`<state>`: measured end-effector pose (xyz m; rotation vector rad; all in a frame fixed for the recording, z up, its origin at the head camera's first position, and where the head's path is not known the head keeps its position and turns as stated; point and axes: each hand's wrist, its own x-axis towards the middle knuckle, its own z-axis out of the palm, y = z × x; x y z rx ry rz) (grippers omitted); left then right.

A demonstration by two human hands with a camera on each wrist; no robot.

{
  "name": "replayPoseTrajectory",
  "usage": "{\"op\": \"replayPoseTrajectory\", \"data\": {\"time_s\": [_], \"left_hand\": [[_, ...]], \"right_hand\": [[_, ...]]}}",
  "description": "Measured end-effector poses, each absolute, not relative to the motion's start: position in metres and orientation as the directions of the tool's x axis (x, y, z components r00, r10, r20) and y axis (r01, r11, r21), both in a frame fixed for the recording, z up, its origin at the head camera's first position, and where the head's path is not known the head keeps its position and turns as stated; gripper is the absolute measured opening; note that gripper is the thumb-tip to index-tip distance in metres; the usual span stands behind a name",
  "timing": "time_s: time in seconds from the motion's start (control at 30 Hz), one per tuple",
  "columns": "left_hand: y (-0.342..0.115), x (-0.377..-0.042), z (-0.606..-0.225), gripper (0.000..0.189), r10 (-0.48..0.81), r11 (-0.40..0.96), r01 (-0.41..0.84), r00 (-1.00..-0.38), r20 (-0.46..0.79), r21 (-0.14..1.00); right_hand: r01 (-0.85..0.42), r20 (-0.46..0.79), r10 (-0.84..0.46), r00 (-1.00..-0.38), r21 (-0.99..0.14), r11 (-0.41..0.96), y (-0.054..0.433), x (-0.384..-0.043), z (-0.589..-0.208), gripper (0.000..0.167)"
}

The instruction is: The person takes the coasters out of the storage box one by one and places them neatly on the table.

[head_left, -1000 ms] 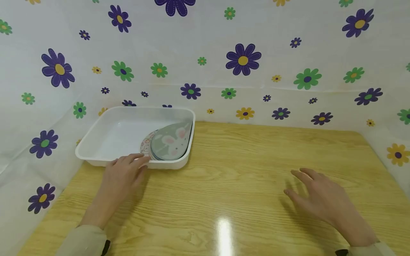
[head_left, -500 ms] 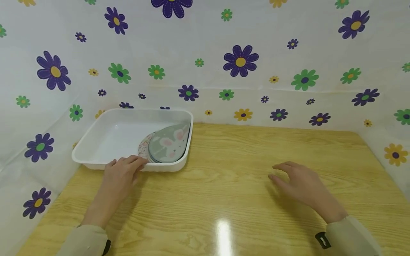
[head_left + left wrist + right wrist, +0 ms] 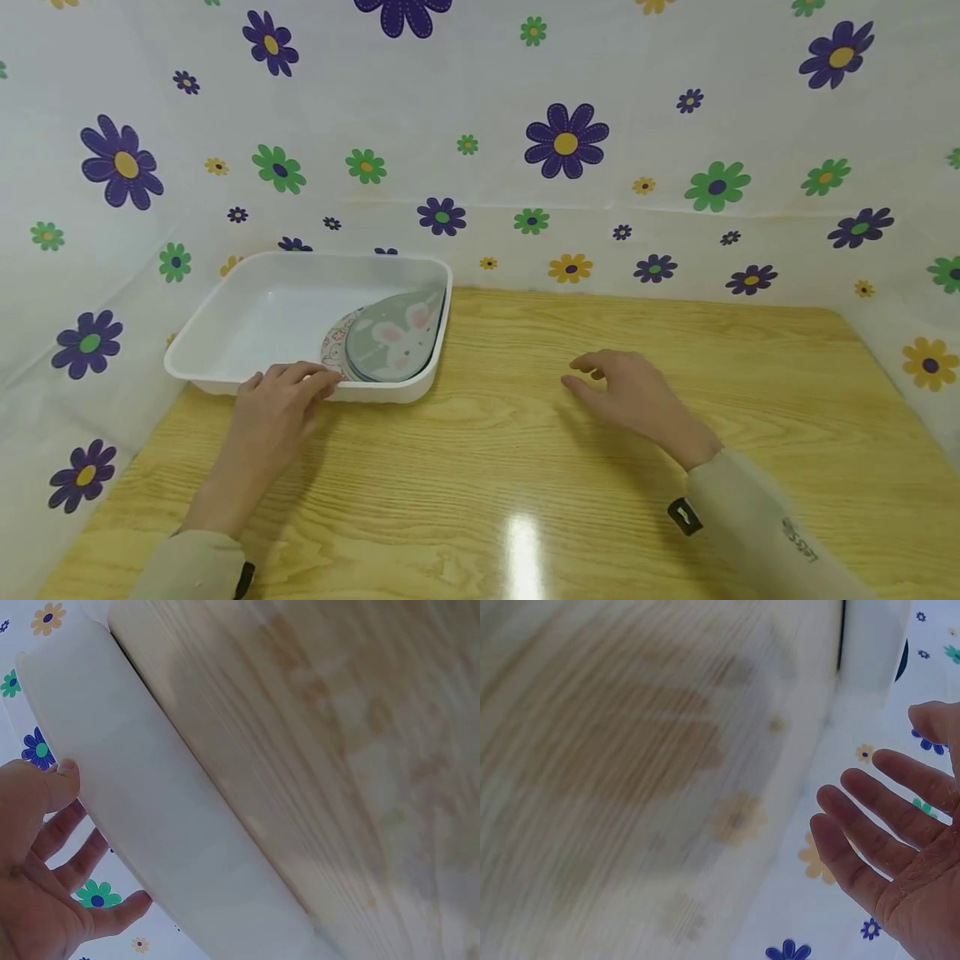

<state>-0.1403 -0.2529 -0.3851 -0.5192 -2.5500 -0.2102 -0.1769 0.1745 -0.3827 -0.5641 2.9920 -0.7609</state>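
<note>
A white rectangular tray [image 3: 247,321] stands at the table's far left. My left hand [image 3: 273,412] holds its near rim, thumb at the edge and some fingertips passing behind it in the left wrist view. In the tray's right end lies a flat grey-green piece [image 3: 386,346] with a white mouse print and a pointed top right. Under it, a piece with a pink-and-white pattern [image 3: 333,350] shows at the left, with other edges between. My right hand [image 3: 637,396] hovers over the table, right of the tray, fingers spread and loosely bent, holding nothing in the right wrist view.
The wood-grain table [image 3: 600,492] carries the tray and reflects a bright light near its front. A white cloth [image 3: 495,100] with purple, green and yellow flowers hangs behind and along the sides. The tray's back edge sits close to it.
My right hand has moved left across the table, toward the tray. My left hand has stayed at the tray's near rim, its fingers closing in there. The tray's contents look the same.
</note>
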Motion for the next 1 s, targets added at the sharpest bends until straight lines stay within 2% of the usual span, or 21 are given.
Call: {"op": "replayPoseTrajectory", "data": {"time_s": [0.23, 0.57, 1.0], "left_hand": [[-0.256, -0.139, -0.384, 0.019, 0.255, 0.938, 0.337, -0.828, 0.500, 0.080], [-0.255, -0.139, -0.385, 0.021, 0.243, 0.943, 0.320, -0.851, 0.466, 0.092], [-0.255, -0.142, -0.376, 0.026, 0.203, 0.951, 0.256, -0.940, 0.274, 0.174]], "right_hand": [[-0.380, 0.113, -0.379, -0.919, -0.518, 0.767, 0.143, -0.192, -0.378, 0.039], [-0.401, 0.178, -0.369, -0.912, -0.577, 0.712, 0.098, -0.206, -0.373, 0.035], [-0.391, 0.193, -0.349, -0.917, -0.610, 0.690, 0.051, -0.235, -0.377, 0.032]]}}
